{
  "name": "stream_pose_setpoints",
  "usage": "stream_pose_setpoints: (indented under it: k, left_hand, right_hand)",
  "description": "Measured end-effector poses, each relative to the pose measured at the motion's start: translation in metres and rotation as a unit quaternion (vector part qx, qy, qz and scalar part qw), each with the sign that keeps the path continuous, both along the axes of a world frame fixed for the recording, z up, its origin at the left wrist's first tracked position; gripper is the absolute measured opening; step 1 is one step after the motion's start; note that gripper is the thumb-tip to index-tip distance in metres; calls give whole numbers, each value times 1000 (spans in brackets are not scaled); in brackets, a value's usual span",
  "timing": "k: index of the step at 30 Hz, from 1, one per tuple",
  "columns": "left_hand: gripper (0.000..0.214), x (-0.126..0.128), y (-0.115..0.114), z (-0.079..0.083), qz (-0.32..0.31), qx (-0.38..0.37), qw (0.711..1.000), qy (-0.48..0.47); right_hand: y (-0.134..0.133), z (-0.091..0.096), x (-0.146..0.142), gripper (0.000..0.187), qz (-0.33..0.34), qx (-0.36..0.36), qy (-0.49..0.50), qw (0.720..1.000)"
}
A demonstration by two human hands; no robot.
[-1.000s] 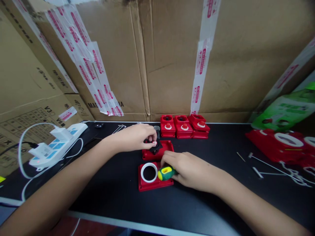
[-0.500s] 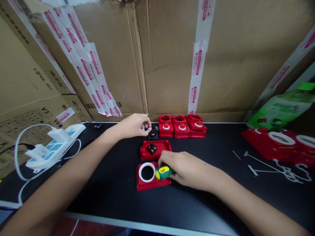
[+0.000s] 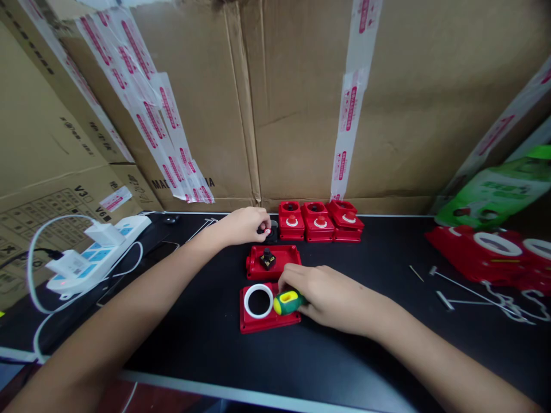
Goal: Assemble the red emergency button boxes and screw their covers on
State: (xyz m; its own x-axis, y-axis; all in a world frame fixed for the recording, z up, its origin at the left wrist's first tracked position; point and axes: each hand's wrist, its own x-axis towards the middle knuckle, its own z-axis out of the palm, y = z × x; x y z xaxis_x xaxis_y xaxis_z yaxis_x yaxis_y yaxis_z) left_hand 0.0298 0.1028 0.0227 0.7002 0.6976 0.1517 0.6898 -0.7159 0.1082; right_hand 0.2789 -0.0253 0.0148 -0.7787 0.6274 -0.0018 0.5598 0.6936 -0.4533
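Note:
My left hand (image 3: 252, 225) reaches to the back of the table, fingers pinched together over a small black holder (image 3: 272, 234). A small red-and-white bit shows by the fingertips; what they hold cannot be made out. My right hand (image 3: 321, 292) is closed around a screwdriver (image 3: 287, 302) with a green and yellow handle, resting at a red cover plate (image 3: 269, 325). A white ring (image 3: 245, 304) surrounds a dark round opening in that plate; its right part is hidden by my hand. Just behind lies an open red box (image 3: 284, 250) with a black switch block (image 3: 267, 259) inside.
Three red button boxes (image 3: 318, 228) stand against the cardboard wall. At right are more red housings (image 3: 465, 258), T-handled tools (image 3: 465, 299) and a green bottle (image 3: 495, 189). A white power strip (image 3: 94, 258) with cables lies at left, near a phone-like dark slab (image 3: 159, 250).
My left hand has shifted slightly right and down at the black holder, and thin metal tools now show behind its wrist. The right hand with the screwdriver stays in place.

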Motion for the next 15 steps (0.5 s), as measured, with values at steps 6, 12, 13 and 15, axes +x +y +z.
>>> stream_pose_setpoints:
  k: [6,12,13,15]
  left_hand:
    - [12,0,-1,-4,10,6,1000,-7]
    - [19,-4,-12,-2,7,3,999,-48]
    - [18,-6,-18,-1,9,-2,998,-61]
    - [19,-10,-31,-3,13,-17,996,-90]
  right_hand:
    - [1,0,0,29,4,7,-6,1000]
    - [1,0,1,29,2,17,-12,1000]
    - [1,0,1,29,2,21,-14,1000]
    - [0,0,1,28,2,28,-17,999]
